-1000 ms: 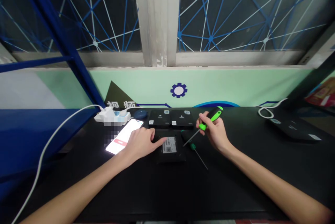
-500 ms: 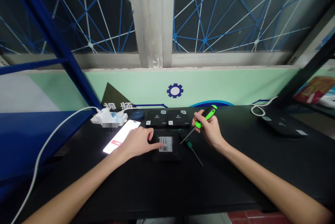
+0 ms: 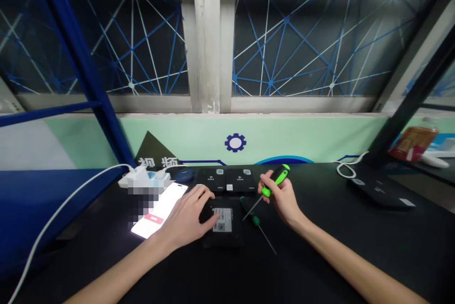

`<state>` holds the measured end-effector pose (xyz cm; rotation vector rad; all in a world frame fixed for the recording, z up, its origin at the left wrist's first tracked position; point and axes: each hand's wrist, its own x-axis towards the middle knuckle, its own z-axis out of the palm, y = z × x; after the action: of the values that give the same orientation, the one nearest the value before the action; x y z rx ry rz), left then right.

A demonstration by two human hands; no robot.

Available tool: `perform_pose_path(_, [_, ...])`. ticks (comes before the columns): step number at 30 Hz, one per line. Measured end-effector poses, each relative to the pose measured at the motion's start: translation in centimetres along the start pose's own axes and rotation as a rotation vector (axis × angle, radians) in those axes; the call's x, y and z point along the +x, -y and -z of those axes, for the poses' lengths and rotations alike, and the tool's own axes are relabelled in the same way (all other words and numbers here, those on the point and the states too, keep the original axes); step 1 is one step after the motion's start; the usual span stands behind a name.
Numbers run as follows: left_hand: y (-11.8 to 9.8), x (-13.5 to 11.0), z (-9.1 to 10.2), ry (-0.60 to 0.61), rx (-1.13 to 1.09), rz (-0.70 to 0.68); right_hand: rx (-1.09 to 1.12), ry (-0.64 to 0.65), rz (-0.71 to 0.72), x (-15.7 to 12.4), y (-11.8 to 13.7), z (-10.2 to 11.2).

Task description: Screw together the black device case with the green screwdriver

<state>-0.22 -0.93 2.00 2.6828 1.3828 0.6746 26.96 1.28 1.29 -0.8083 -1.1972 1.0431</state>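
Note:
A flat black box [image 3: 227, 240] with a white printed label [image 3: 222, 219] lies in front of me on the black table. My left hand [image 3: 190, 214] rests over its left side, thumb on the label's edge and fingers reaching toward its far left corner. My right hand [image 3: 282, 197] grips a green-and-black screwdriver [image 3: 278, 177] by the handle, its shaft slanting down left to near the box's right edge. Just right of the box lies a second screwdriver [image 3: 256, 221] with a dark green handle, its shaft pointing toward me.
Two similar black boxes [image 3: 240, 181] sit side by side behind. A lit phone [image 3: 167, 207] lies left of my left hand, near a white power strip [image 3: 153, 179] and a dark blue mouse [image 3: 185, 175]. Another black device [image 3: 382, 193] and a white cable [image 3: 346, 167] are at right.
The view has tilted upward, so everything sits lower. My left fingers have stretched out farther over the box's left side. My right hand still holds the screwdriver in nearly the same pose.

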Motion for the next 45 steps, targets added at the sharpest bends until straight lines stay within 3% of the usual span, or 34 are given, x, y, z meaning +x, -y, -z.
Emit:
perform_pose_path(9, [0.0,-0.1,-0.1,0.087,0.186,0.199,0.008,-0.013,0.008,0.0,-0.2,0.0])
perform_pose_path(13, [0.0,-0.1,0.0,0.155,0.113,0.229,0.003,-0.009,0.011,0.0,0.0,0.0])
perform_pose_path(26, [1.2,0.3,0.0,0.133,-0.131,0.214,-0.038,-0.015,0.05,-0.2,-0.1,-0.5])
perform_pose_path(35, [1.1,0.0,-1.3,0.051,-0.192,-0.026,-0.041,0.01,0.025,-0.3,0.1,-0.7])
perform_pose_path(45, [1.2,-0.1,-2.8,0.044,-0.299,-0.039,-0.055,0.018,-0.006,0.0,-0.1,-0.4])
